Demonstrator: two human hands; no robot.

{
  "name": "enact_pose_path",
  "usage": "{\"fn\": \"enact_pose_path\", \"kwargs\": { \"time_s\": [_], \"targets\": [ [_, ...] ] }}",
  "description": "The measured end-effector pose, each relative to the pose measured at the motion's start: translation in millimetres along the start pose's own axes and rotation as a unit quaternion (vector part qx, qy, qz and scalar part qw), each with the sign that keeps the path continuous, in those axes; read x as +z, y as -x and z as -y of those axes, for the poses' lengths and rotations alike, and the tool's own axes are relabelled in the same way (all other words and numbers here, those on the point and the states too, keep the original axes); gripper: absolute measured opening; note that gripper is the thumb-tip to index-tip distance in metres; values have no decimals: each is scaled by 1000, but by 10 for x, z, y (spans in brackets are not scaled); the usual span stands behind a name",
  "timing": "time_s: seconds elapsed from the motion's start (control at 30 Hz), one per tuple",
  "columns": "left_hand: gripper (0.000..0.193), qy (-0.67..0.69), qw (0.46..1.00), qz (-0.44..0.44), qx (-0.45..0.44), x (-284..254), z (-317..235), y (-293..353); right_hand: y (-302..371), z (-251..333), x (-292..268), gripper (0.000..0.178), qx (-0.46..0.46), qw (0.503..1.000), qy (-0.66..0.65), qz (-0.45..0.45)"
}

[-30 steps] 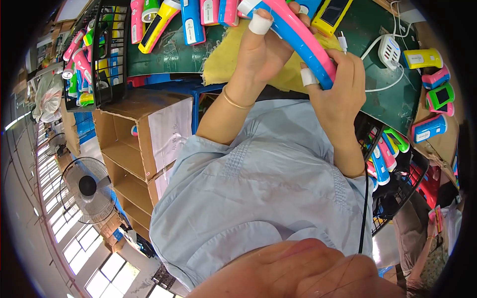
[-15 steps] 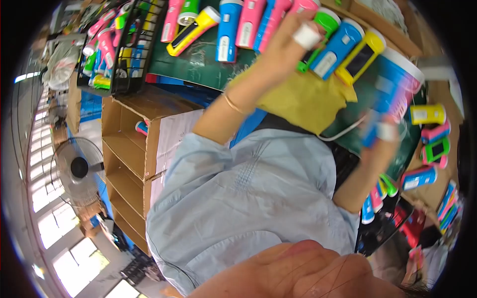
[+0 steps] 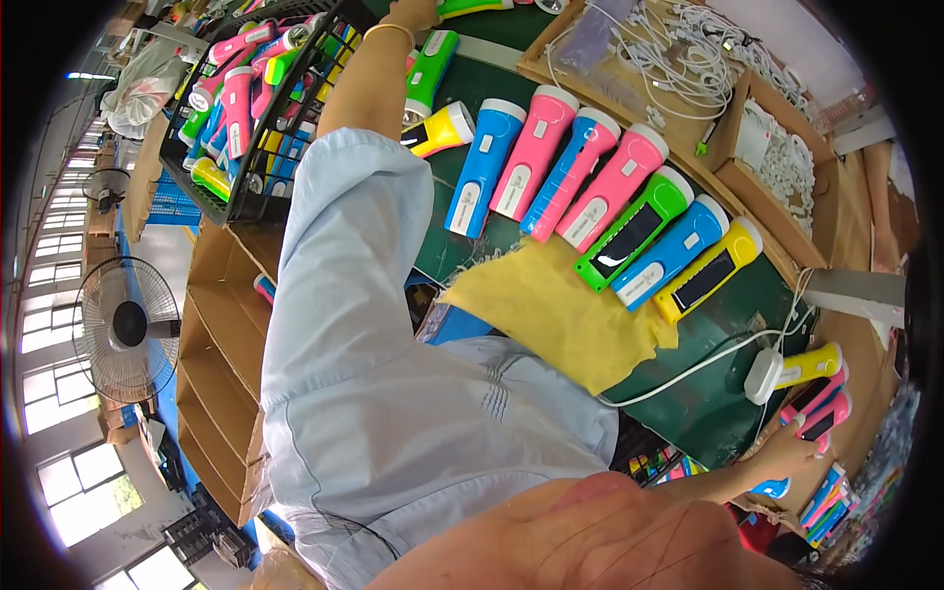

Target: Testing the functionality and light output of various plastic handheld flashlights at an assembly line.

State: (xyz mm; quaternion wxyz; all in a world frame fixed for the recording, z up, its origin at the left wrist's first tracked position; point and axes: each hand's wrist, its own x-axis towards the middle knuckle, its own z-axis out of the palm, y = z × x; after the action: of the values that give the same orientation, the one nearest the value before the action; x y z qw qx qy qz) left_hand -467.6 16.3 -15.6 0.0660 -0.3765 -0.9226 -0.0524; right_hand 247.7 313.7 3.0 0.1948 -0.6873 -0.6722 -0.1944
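My left hand (image 3: pixel 417 14) reaches to the far edge of view, its fingers mostly cut off or hidden. A green flashlight (image 3: pixel 470 7) lies just right of it, and a second green one stands close below the wrist. At the right, my right hand (image 3: pixel 784 450) is closed about a pink flashlight (image 3: pixel 829 417) with a dark panel. Between the hands a slanting row of flashlights lies on the green table (image 3: pixel 713 379): a blue one (image 3: pixel 485 167), pink ones, a green one (image 3: pixel 634 228) and a yellow one (image 3: pixel 708 270) among them. A yellow cloth (image 3: pixel 560 315) spreads in front of the row.
A black crate (image 3: pixel 236 197) full of flashlights stands at the far left, above cardboard compartments (image 3: pixel 218 324). Cardboard boxes of white cables (image 3: pixel 678 49) and small white parts (image 3: pixel 777 147) line the back. A white plug (image 3: pixel 762 377) and cord lie near the right edge.
My left hand has moved far left and away from the row. My right hand has let go of the blue-and-pink flashlights and moved right and nearer, onto a pink one. The view has shifted too.
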Motion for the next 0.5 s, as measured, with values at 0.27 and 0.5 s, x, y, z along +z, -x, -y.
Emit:
{"fn": "enact_pose_path", "kwargs": {
  "time_s": [0.27, 0.5],
  "targets": [
    [69, -84, 994, -15, -74, 183, 841, -31, 201, 366, -260, 53, -87, 984, -139, -71],
    [57, -90, 991, -79, -52, -446, -90, 194, 462, 617, -742, 27, 92, 804, -580, 92]
  ]
}}
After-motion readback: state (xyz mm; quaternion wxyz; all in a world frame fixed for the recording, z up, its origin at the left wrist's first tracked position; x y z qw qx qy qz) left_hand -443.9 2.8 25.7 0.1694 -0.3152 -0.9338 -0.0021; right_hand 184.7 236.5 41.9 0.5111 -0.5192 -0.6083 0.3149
